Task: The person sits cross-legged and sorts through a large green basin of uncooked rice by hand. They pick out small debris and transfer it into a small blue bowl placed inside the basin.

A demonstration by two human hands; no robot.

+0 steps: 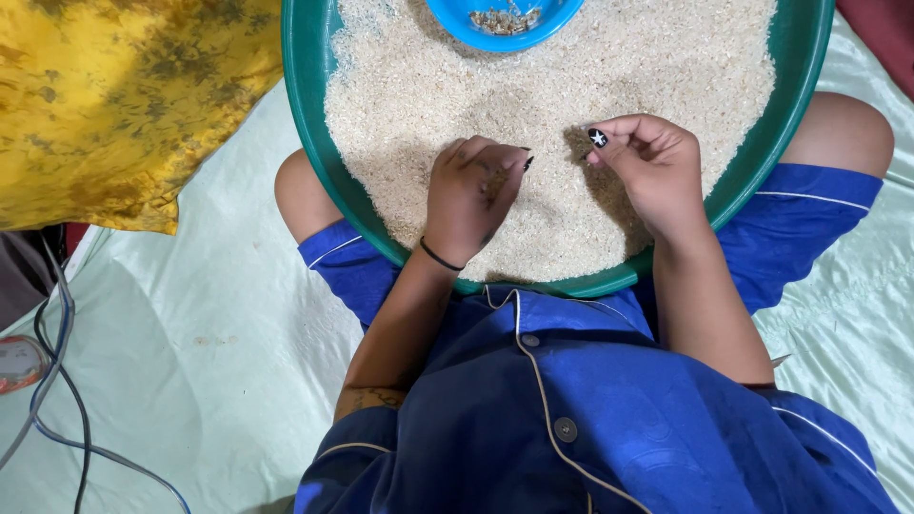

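Note:
A wide green basin (pixel 307 114) rests on my lap, filled with pale rice grains (pixel 571 86). My left hand (pixel 469 195) lies on the rice near the basin's near edge, fingers curled, with a black band on its wrist. My right hand (pixel 649 164) hovers just over the rice to the right, thumb and forefinger pinched together; whether a grain or bit sits between them is too small to tell. A small blue bowl (pixel 505 21) with brownish bits sits on the rice at the far side.
A yellow patterned cloth (pixel 114 105) lies at the upper left. Pale green sheeting (pixel 209 324) covers the surface I sit on. Grey and blue cables (pixel 57 381) run along the left edge. Dark red fabric (pixel 881 29) shows at the upper right.

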